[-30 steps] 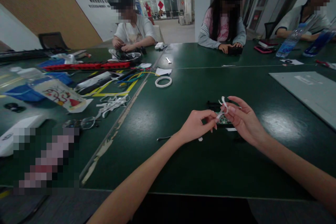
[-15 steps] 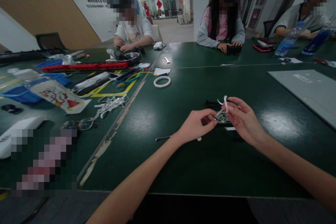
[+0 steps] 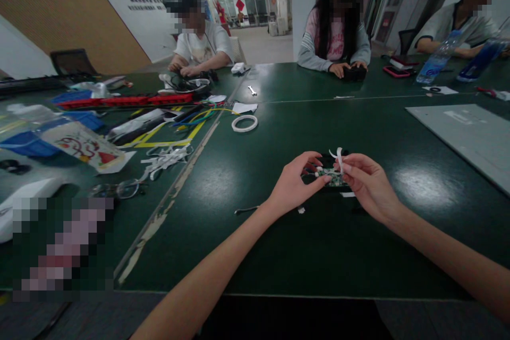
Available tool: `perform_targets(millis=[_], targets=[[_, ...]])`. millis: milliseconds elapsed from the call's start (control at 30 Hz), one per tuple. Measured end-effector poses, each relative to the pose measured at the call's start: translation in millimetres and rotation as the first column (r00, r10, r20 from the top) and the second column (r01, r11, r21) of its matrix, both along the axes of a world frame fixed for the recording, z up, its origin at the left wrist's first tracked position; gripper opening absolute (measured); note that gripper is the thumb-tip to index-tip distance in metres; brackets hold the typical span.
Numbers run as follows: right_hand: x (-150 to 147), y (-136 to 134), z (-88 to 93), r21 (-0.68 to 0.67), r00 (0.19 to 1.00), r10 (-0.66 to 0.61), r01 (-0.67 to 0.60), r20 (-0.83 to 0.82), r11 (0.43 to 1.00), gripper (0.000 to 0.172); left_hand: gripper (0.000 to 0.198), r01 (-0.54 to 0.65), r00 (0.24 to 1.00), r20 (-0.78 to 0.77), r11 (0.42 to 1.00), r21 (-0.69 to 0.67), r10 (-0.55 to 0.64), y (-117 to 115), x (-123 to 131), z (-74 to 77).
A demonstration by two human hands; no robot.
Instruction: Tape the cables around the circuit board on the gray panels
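Head view: the right hand [image 3: 371,179] is pinching a white strip [image 3: 340,157] between thumb and fingertips, its ends curling upward, probably to keep them clear of the circuit board [image 3: 338,180] just below. The board is lying on the green table [image 3: 258,260] between both hands, likely for equal reach. The left hand [image 3: 292,183] is arching, thumb and fingers parted; I cannot tell whether it is touching the board. Both forearms are slanting inward.
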State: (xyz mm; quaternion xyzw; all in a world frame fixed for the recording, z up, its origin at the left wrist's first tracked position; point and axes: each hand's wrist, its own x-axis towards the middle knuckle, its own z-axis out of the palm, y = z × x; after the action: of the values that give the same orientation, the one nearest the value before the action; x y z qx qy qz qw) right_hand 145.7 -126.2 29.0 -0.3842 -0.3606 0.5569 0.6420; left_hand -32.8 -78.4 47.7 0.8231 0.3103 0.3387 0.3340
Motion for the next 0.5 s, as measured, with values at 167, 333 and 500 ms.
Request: perform_targets(millis=[167,333,500], targets=[[-2.8,-0.8,-1.2,0.007,1.0,0.022,-0.022,-0.011,1.0,0.014,0.031,-0.003,1.0,0.019,0.999,0.049,0.002,-4.8,3.1,-0.1],[-0.9,1.3,-5.9,0.01,1.0,0.026,-0.026,0.017,1.0,0.015,0.022,0.008,0.999,0.043,0.997,0.074,-0.012,-5.7,4.9,-4.6],[-0.4,2.1,-4.7,0.011,1.0,0.03,-0.031,0.002,0.999,0.014,0.034,0.006,1.0,0.03,0.988,0.152,-0.01,-7.2,4.1,-5.5]])
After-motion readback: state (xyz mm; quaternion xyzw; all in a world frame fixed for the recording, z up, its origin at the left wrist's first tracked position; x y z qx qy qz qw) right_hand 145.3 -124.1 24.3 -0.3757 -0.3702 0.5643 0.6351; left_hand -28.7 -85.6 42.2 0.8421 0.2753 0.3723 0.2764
